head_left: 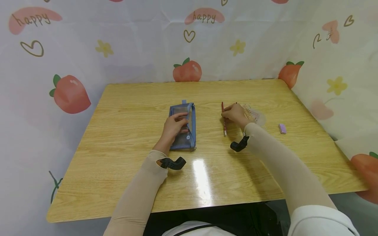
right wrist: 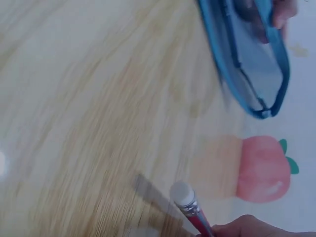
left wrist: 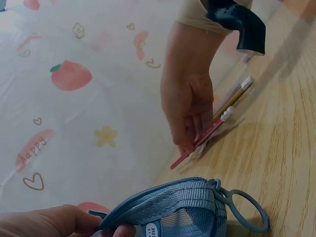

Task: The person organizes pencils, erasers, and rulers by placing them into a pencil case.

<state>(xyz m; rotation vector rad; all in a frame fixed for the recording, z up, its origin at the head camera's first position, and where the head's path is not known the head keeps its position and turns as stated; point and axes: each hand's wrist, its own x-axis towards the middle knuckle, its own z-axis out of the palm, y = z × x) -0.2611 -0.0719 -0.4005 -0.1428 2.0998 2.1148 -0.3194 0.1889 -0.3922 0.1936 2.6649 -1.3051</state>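
A blue mesh pencil case (head_left: 184,144) lies on the table with its zip side parted. My left hand (head_left: 173,129) rests over it and holds its opening edge between thumb and fingers; the parted mouth (right wrist: 242,69) shows in the right wrist view. To the right, my right hand (head_left: 235,114) pinches a red pencil (head_left: 225,127) just at the table. Its white eraser end (right wrist: 183,194) shows in the right wrist view. Beyond it in the left wrist view lies a yellowish pencil (left wrist: 237,98), partly hidden by the right hand.
A clear, patterned plastic item (head_left: 257,116), partly covered by the right hand, lies on the wooden table (head_left: 118,131). Farther right is a small purple eraser (head_left: 282,128). A printed cloth backdrop (head_left: 133,49) hangs behind the table.
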